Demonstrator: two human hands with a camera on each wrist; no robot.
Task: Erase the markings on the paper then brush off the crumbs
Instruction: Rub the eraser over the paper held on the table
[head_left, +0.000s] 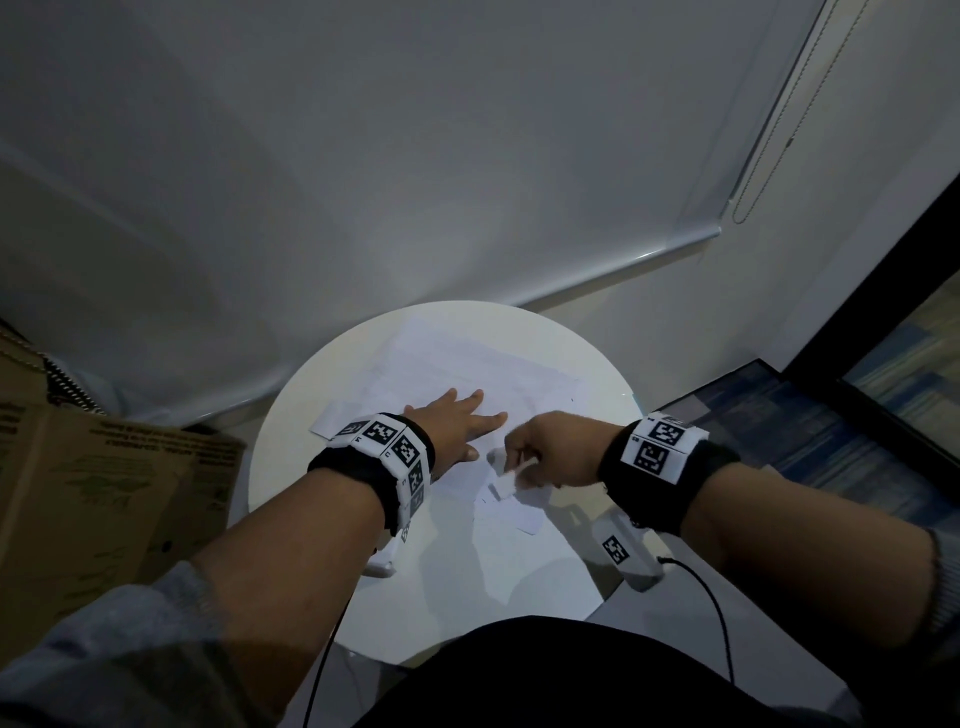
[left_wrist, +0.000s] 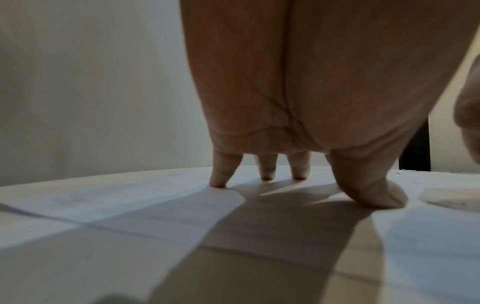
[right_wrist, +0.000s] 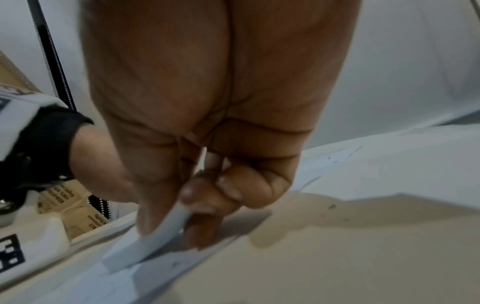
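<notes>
A white sheet of paper (head_left: 467, 364) lies on a round white table (head_left: 291, 467). My left hand (head_left: 478, 423) presses on the sheet with straight, spread fingers; in the left wrist view its fingertips (left_wrist: 218, 182) touch the paper (left_wrist: 130, 205). Just right of its thumb, my right hand (head_left: 511, 460) pinches a white eraser (head_left: 501, 467). The right wrist view shows the eraser (right_wrist: 145, 244) held between thumb and fingers (right_wrist: 205, 207), its lower end on the paper (right_wrist: 389, 174). Faint pencil marks (right_wrist: 337, 157) show further along the sheet.
A brown cardboard box (head_left: 104, 493) stands against the table's left side. Small white slips lie left of my left wrist (head_left: 327, 421) and below my right hand (head_left: 527, 522). A wall and a roller blind (head_left: 675, 249) are behind the table, blue carpet (head_left: 831, 426) to the right.
</notes>
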